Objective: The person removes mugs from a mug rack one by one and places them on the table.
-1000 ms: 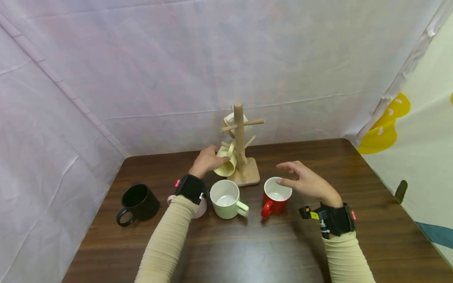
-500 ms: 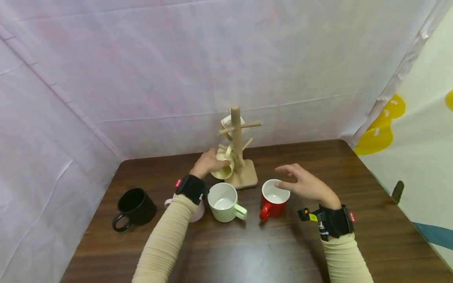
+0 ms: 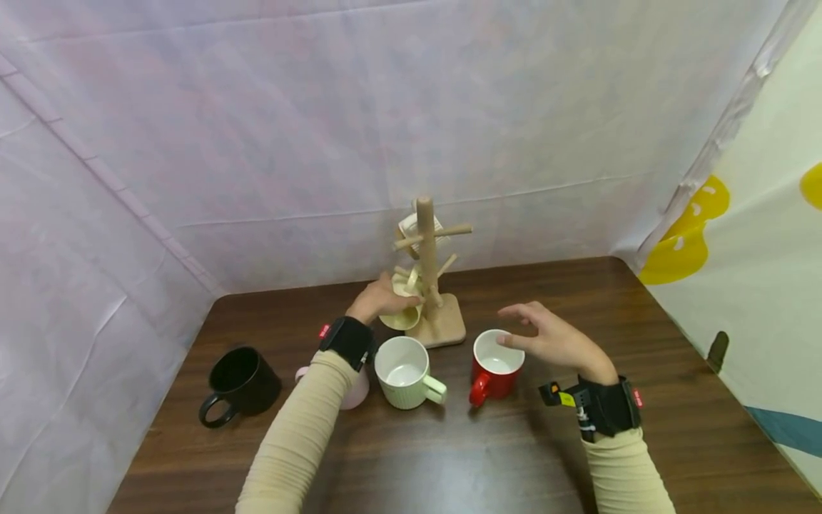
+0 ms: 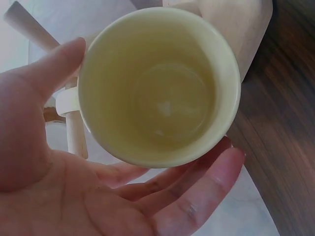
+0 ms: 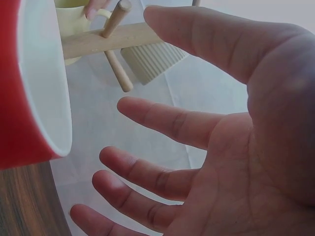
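My left hand (image 3: 375, 300) holds a pale yellow mug (image 3: 403, 319) against the lower left of a wooden mug tree (image 3: 427, 268). In the left wrist view, the thumb lies at the rim and the fingers support the far side of the mug (image 4: 162, 93). The mug's handle (image 4: 67, 101) is right at a wooden peg (image 4: 76, 137). My right hand (image 3: 555, 341) hovers beside a red mug (image 3: 493, 380) with white inside, thumb over its rim. Fingers (image 5: 147, 169) are spread and grip nothing in the right wrist view.
A ribbed white mug (image 3: 409, 227) hangs high on the mug tree. In front stand a light green mug (image 3: 401, 392) and a pink mug (image 3: 357, 392), partly hidden by the left forearm. A black mug (image 3: 247, 385) stands at the left. Behind the table (image 3: 443, 457) is a cloth wall.
The left hand with the yellow mug has edged slightly closer to the mug tree's post. The right hand stays beside the red mug. The head view has shifted a little.
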`<state>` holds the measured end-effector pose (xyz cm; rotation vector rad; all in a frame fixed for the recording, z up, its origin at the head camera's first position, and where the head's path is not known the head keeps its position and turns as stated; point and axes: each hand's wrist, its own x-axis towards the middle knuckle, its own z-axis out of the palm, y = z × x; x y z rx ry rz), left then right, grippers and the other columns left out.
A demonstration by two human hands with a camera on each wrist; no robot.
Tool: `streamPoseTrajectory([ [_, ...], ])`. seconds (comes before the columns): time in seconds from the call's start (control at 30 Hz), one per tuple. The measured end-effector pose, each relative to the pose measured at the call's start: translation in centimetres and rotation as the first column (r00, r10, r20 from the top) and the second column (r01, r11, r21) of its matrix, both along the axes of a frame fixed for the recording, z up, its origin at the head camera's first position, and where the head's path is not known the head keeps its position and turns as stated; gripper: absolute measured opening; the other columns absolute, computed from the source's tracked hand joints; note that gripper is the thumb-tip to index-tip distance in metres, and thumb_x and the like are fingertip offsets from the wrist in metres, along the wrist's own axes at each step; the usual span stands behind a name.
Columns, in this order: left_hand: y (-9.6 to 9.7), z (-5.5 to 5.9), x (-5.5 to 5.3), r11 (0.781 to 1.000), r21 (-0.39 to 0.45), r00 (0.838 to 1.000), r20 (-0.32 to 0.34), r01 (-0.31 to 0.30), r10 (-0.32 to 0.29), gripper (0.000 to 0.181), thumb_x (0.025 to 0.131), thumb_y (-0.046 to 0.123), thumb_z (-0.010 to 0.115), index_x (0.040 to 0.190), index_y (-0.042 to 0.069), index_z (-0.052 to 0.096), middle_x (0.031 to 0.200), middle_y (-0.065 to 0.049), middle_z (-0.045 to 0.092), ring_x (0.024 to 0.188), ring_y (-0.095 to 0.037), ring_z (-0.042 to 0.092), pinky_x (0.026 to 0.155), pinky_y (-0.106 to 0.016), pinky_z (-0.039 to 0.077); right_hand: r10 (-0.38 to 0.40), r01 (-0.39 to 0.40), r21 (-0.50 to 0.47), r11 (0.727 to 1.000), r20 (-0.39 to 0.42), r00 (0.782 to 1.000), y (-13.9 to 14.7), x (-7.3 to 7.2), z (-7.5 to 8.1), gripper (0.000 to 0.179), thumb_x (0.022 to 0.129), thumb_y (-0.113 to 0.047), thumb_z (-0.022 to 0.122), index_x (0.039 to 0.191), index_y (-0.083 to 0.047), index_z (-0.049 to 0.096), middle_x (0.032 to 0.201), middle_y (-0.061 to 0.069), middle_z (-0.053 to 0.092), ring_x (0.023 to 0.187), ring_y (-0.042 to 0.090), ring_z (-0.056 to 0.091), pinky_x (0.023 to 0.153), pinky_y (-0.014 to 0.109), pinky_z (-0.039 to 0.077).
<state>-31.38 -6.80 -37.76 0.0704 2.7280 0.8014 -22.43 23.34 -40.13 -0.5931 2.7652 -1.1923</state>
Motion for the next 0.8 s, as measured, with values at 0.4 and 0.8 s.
streamPoseTrajectory([
  [0.4, 0.25, -0.59, -0.38, 0.997, -0.055, 0.998, 0.039, 0.045, -0.043, 0.105, 0.074, 0.060, 0.066, 0.145, -0.003, 0.019, 0.135, -0.030, 0.046, 0.113, -0.039, 0.051, 0.089, -0.049, 0.049, -0.009, 0.009, 0.012, 1.000, 0.012, 1.000, -0.12, 0.47, 0.36, 0.056, 0.084, -0.043, 0.066, 0.126, -0.009, 0.056, 0.125, 0.022, 0.051, 0.113, 0.043, 0.045, 0.088, 0.060, 0.044],
  [0.8, 0.46, -0.81, -0.41, 0.999, -0.047, 0.999, 0.034, 0.016, -0.014, 0.101, 0.074, 0.056, 0.068, 0.143, -0.001, 0.022, 0.134, -0.030, 0.047, 0.115, -0.038, 0.050, 0.091, -0.047, 0.047, -0.015, 0.015, 0.015, 1.000, 0.017, 1.000, -0.16, 0.29, 0.16, 0.057, 0.083, -0.045, 0.067, 0.126, -0.010, 0.056, 0.126, 0.021, 0.051, 0.114, 0.044, 0.046, 0.090, 0.062, 0.043],
])
